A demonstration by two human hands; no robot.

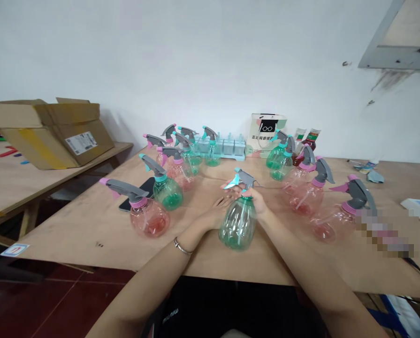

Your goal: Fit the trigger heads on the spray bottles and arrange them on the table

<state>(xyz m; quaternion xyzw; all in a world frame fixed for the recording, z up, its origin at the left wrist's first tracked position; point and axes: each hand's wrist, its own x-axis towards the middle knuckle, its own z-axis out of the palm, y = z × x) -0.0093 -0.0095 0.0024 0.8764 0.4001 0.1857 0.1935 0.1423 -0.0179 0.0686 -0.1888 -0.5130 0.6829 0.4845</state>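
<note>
In the middle of the table I hold a clear green spray bottle [238, 225] with a grey and turquoise spray head. My right hand [257, 201] is closed around its neck, just under the trigger. My left hand [217, 210] rests low behind the bottle, its fingers stretched out and apart; the bottle hides part of it. To the left, a pink spray bottle [149, 218] and a green one [168, 192] stand nearest to me. On the right, more pink spray bottles [304, 197] form a row, the closest one [332, 220] tilted in view.
A turquoise mould rack [234, 157], a printed paper bag [264, 136] and two green spray bottles [276, 157] stand along the wall. A dark phone [135, 199] lies behind the left bottles. An open cardboard box [62, 136] sits on another table.
</note>
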